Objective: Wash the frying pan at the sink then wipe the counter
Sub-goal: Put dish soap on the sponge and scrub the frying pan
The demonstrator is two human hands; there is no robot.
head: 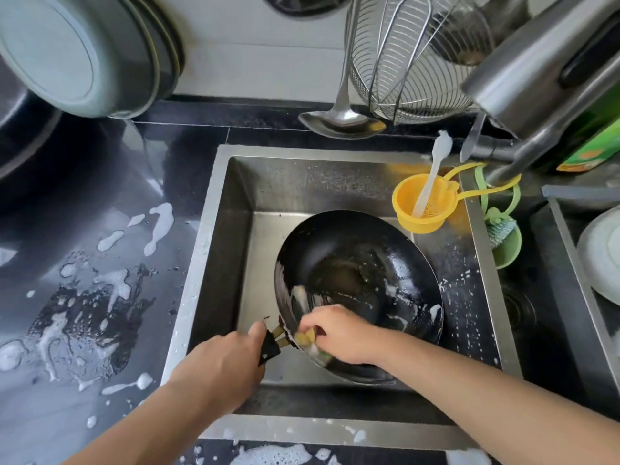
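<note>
Two bare hands work over a steel sink (214, 250). Left hand (221, 364) is curled round the black handle (270, 347) of a dark pan (359, 290), which lies tilted inside the basin, just ahead of both hands. Right hand (339, 333) is closed on a yellow sponge (307, 338), pinching it against the pan's near rim, right beside the handle joint. White suds streak the pan's inner wall beyond the right fingers. To the left of the left hand, the dark counter (100, 297) carries foam patches and puddles. Far beyond the right hand, a yellow strainer (424, 209) hangs at the sink's corner under the tap (536, 95).

The pan looks rigid and fairly heavy, and soap likely makes it slippery; the handle seems the safest grip, held firmly while scrubbing. The sponge is soft and gives under pressure.
</note>
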